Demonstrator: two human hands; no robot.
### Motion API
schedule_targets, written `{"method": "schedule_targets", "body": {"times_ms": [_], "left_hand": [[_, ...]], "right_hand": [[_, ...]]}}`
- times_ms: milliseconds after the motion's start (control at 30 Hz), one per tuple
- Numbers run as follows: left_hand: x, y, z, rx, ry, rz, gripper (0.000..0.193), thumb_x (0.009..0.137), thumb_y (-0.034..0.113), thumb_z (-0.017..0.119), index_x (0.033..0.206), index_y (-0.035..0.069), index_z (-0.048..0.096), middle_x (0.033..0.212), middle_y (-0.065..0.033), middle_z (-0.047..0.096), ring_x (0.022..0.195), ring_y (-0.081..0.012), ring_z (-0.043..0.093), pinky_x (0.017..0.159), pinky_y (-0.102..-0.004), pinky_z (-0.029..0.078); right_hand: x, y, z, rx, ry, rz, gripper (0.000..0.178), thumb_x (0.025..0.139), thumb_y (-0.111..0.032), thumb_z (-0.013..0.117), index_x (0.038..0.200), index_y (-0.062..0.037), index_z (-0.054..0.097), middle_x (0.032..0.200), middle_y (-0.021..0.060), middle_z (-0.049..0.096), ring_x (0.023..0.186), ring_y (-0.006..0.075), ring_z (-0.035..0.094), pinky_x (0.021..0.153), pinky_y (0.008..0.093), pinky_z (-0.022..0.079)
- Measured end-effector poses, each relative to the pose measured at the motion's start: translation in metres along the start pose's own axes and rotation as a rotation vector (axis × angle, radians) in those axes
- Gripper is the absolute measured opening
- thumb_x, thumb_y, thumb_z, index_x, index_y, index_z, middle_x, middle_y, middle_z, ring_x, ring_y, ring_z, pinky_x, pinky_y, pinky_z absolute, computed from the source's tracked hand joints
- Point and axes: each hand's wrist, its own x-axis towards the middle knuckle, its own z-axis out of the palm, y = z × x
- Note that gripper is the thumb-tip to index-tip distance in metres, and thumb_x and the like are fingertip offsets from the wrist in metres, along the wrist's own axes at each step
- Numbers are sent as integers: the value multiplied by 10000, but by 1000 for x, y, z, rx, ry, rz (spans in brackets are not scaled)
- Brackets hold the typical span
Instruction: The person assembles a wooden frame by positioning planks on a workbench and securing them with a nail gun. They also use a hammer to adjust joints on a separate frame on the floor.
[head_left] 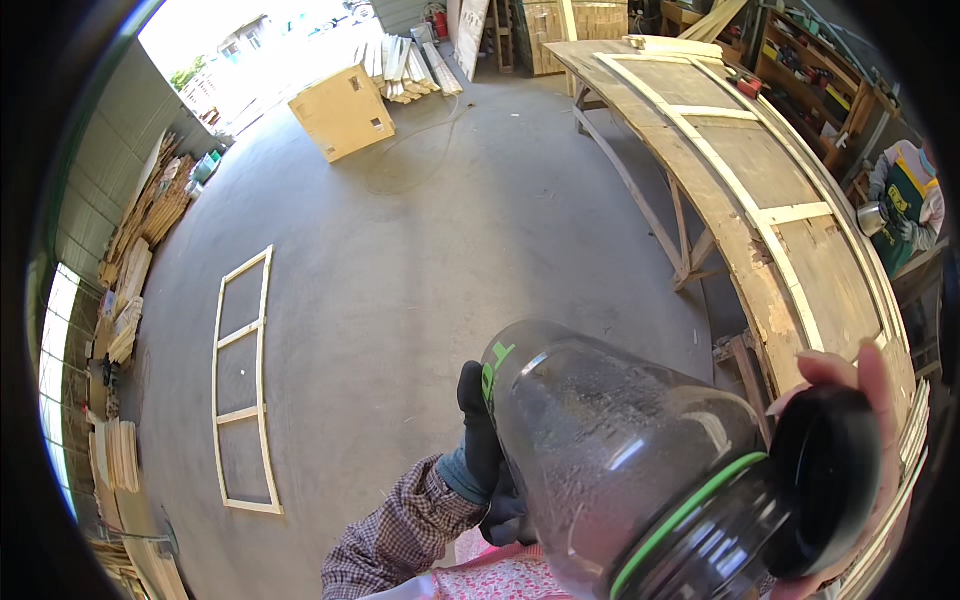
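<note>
A large see-through grey drink bottle point(620, 440) with a green ring lies tilted close in front of me, its neck end toward the lower right. My left hand point(485, 430), in a dark glove under a checked sleeve, grips the bottle's body from the left; part of that hand is hidden behind the bottle. At the neck end, my bare right hand point(876, 388) has its fingers curled round the black cap point(828, 480). Whether the cap is attached to the neck, I cannot tell. Droplets or haze show on the bottle's inner wall.
A long wooden workbench point(690, 150) on the right carries a ladder-like wooden frame point(795, 213). Another such frame point(262, 360) lies on the grey floor. A cardboard box point(340, 110) stands farther off. Timber stacks point(150, 215) line the left wall. A co-worker point(905, 200) holds a metal container.
</note>
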Motion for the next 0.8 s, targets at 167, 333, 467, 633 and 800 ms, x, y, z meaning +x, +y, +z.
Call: {"method": "schedule_targets", "body": {"times_ms": [167, 333, 467, 633, 800], "left_hand": [[118, -23, 20, 5, 136, -204, 848, 727, 751, 373, 1262, 95, 415, 1197, -137, 506, 1030, -272, 532, 870, -421, 455], [231, -42, 12, -157, -12, -422, 846, 702, 741, 437, 1258, 103, 418, 1182, -141, 517, 978, -287, 556, 782, -412, 501], [332, -49, 18, -107, 67, -601, 857, 679, 758, 450, 1222, 96, 455, 1037, -112, 574, 734, -182, 552, 594, -335, 493], [463, -58, 58, 263, 239, -833, 821, 623, 808, 445, 1056, 118, 549, 592, 29, 460, 419, -57, 291, 359, -182, 292], [590, -65, 49, -120, -107, -1153, 905, 643, 755, 499, 1188, 37, 424, 860, -132, 541, 408, -54, 330, 363, -174, 339]], "right_hand": [[85, 12, -77, -641, -370, -321, 958, 434, -392, 858, 1237, -58, 456, 1140, 260, 473, 989, 331, 540, 785, 354, 474], [161, 46, -129, -926, -283, -207, 753, 528, -236, 814, 1191, -81, 491, 1123, 172, 486, 892, 301, 557, 741, 351, 481], [211, 98, -171, -1014, -155, -68, 770, 564, -210, 788, 1244, -105, 442, 1140, 135, 460, 906, 302, 547, 744, 348, 486], [269, 131, -236, -888, -24, 44, 797, 545, -203, 828, 1213, -51, 422, 1129, 123, 468, 1009, 264, 520, 839, 342, 456], [320, 170, -271, 144, 708, 134, 726, 821, -534, 508, 1303, -35, 297, 1187, 147, 489, 1037, 243, 545, 832, 364, 481]]}}
